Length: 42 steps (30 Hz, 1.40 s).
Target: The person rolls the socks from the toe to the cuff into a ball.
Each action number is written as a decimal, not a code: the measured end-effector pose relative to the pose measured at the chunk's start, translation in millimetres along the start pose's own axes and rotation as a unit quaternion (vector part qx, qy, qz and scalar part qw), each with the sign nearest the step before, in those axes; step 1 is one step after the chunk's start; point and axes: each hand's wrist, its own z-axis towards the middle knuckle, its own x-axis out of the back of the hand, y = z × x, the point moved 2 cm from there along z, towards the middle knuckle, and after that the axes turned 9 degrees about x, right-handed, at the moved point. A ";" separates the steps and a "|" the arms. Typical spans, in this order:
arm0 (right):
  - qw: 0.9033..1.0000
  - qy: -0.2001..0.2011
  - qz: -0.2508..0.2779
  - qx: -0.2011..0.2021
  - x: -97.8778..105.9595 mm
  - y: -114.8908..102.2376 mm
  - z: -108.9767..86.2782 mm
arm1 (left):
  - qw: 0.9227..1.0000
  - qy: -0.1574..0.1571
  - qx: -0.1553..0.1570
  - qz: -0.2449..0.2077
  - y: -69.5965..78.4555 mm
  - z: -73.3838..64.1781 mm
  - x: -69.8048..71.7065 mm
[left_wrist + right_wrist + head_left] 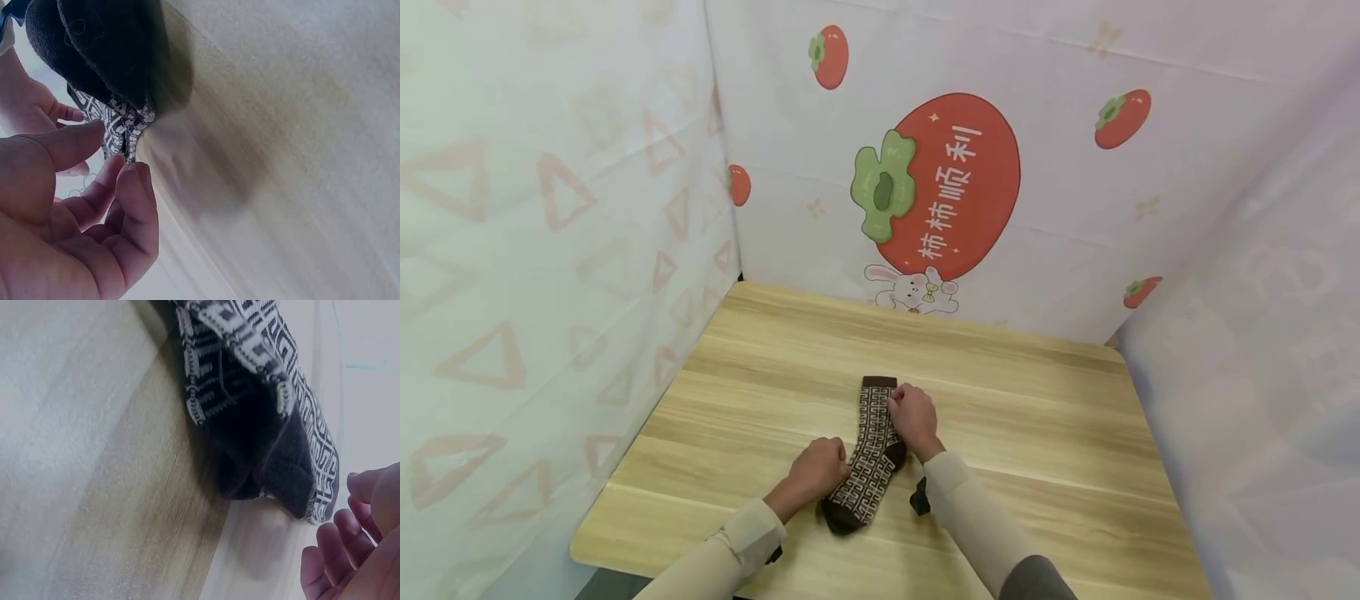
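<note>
- Patterned sock (875, 425): lies on the wooden table (1022, 417) between both hands, dark cuff away from the person, dark toe nearest.
- Left hand (820, 467): at the sock's left edge, by the foot; fingers loosely bent, narrow gap to the thumb, no grip seen; contact cannot be told.
- Right hand (916, 417): at the leg's right edge, just below the cuff; fingers loosely bent, holding nothing visible.
</note>
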 end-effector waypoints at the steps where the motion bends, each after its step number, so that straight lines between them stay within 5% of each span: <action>1: 1.000 -0.001 0.000 0.001 0.6 -0.9 -1.3 | 1.000 0.000 0.000 0.002 0.0 0.1 0.0; 8: 1.000 -0.007 -0.004 0.021 3.0 -7.1 -13.9 | 1.000 -0.003 -0.022 0.010 -2.5 0.0 0.4; 17: 0.998 -0.024 -0.006 0.064 -1.3 -14.9 -37.0 | 0.991 -0.034 -0.127 -0.002 -6.0 -3.7 4.4; 23: 0.995 -0.027 -0.007 0.094 -6.5 -17.0 -54.4 | 0.985 -0.047 -0.166 0.011 -7.0 -4.9 7.7; 36: 0.994 -0.036 -0.042 0.093 -8.5 -24.4 -68.6 | 0.957 -0.135 -0.252 0.044 -7.2 -9.3 11.7; 42: 0.994 -0.043 -0.049 0.093 -8.3 -24.0 -70.0 | 0.939 -0.225 -0.252 0.063 -6.1 -17.0 11.2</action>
